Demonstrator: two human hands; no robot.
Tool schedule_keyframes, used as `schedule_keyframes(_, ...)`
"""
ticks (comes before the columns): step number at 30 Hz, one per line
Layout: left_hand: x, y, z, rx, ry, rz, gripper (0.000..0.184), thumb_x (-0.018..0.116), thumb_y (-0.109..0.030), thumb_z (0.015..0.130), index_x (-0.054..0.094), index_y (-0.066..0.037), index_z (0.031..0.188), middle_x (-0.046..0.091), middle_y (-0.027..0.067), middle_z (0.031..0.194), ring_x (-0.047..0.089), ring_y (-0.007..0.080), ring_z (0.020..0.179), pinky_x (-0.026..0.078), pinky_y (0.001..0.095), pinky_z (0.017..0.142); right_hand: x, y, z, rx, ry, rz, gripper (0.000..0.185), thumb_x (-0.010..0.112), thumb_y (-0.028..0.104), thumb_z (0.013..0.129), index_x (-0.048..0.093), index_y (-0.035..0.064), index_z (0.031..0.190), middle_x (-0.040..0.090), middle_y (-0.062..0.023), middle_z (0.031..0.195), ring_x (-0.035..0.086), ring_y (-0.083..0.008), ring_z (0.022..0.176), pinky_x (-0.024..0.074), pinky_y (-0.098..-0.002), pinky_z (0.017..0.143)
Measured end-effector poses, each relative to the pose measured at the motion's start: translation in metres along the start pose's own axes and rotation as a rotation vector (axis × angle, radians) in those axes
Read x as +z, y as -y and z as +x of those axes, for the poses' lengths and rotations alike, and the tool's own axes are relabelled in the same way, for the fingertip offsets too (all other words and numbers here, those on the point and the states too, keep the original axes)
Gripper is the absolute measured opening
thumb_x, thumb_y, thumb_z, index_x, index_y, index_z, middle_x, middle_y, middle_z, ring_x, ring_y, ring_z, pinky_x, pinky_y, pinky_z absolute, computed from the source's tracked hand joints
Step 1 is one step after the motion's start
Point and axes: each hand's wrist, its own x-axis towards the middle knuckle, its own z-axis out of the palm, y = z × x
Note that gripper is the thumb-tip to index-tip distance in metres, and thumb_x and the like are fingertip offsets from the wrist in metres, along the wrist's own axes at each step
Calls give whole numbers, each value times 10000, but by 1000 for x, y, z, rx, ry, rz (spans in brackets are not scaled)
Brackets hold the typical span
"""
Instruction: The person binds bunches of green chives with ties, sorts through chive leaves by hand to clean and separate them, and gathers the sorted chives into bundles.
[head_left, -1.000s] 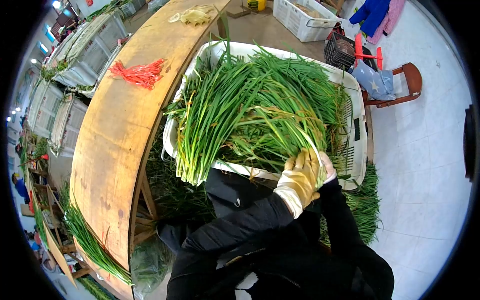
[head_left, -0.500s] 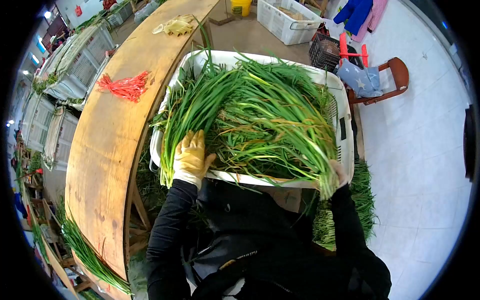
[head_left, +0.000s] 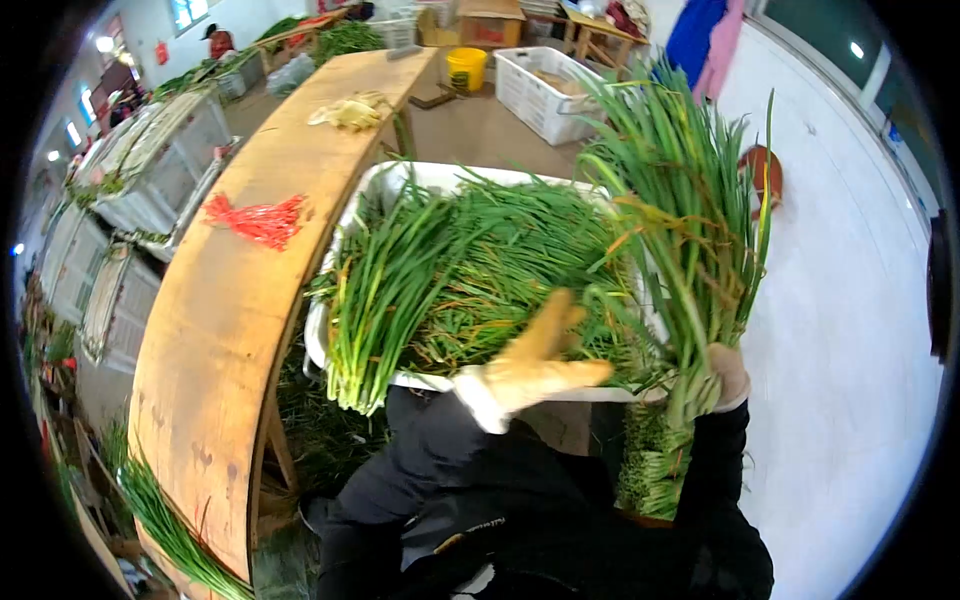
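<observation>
My left hand (head_left: 535,362), in a yellowish glove and slightly blurred, is spread with nothing in it over the front edge of a white plastic crate (head_left: 424,381). In my right hand (head_left: 731,376) is a thick bunch of garlic chives (head_left: 690,225), gripped near its pale stem ends. The bunch stands upright at the crate's right side, leaves fanning upward. Loose chives (head_left: 530,235) cover the crate's inside, some browned. At the crate's left end lies another sheaf (head_left: 375,320), stems toward me. Below my right hand, more stacked chives (head_left: 645,465) show.
A curved wooden table (head_left: 215,330) runs along the left, bearing red ties (head_left: 260,220), gloves (head_left: 352,111) and chives (head_left: 175,520). Beyond are a yellow bucket (head_left: 466,70) and another white crate (head_left: 545,95). A white wall (head_left: 840,300) borders the right.
My right hand has lifted its bunch from lying across the crate to upright at the right. My left hand has left the left-hand sheaf and moved right, fingers spread.
</observation>
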Motion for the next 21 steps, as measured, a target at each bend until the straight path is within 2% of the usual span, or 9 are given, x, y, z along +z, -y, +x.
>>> schedule_keyframes(2,16,-7,13,383,52,-254,1050,744,-239,638,-5,-1,1334,243,198,1318,278,298,1211,276,390,991,42,-18,22,-134,18,-252,701,698,138,659,336,-50,1229,491,-211,1147,570,-270,927,513,-367,731)
schedule_keyframes(4,24,-34,-20,444,-199,-118,1006,723,-152,654,-3,-2,1334,264,164,1290,304,251,1170,282,359,971,114,-34,46,-204,221,-138,738,700,82,632,311,-27,1250,464,-180,1187,481,-224,1064,426,-330,864)
schedule_keyframes(6,18,-39,-48,665,-519,80,976,701,-133,674,-7,-14,1334,290,152,1265,326,227,1146,298,337,951,137,-52,65,-228,382,-383,714,682,61,631,317,-2,1241,497,-139,1136,499,-208,1028,424,-316,860)
schedule_keyframes(8,9,-66,-95,785,-605,88,862,646,-95,726,36,-28,1331,346,143,1226,362,204,1123,342,324,914,178,-75,86,-342,567,-354,681,653,24,638,318,25,1231,523,-100,1083,515,-189,992,425,-305,851)
schedule_keyframes(12,-5,-99,-194,802,-847,-23,595,612,-65,756,256,-34,1232,512,105,1064,519,191,944,441,306,803,286,-111,100,-56,769,-181,670,640,-2,658,312,69,1237,523,-72,1037,542,-163,912,453,-292,784)
schedule_keyframes(15,-34,-79,-263,712,-1101,-42,585,625,-60,742,289,-43,1220,531,108,1030,550,200,901,459,312,778,334,-175,99,219,906,18,707,660,12,685,279,93,1275,453,-55,1147,473,-152,1012,423,-278,836)
schedule_keyframes(18,-67,-29,-312,680,-1279,0,693,646,-31,715,220,-53,1260,518,134,1063,545,213,934,461,334,791,344,-276,93,163,865,82,750,675,29,694,241,116,1299,418,-33,1203,409,-147,1096,374,-291,907)
schedule_keyframes(19,-86,2,-327,602,-1364,-29,761,657,-34,708,156,-36,1281,505,146,1086,540,219,946,455,332,801,339,-305,88,229,836,58,778,675,30,695,209,110,1313,400,-41,1216,380,-157,1120,333,-311,943)
schedule_keyframes(21,-104,55,-349,312,-1524,113,825,688,-80,700,127,-2,1300,473,165,1139,500,214,1003,421,329,852,315,-373,101,193,894,-430,866,713,213,689,139,67,1321,354,-97,1236,335,-181,1145,320,-324,941)
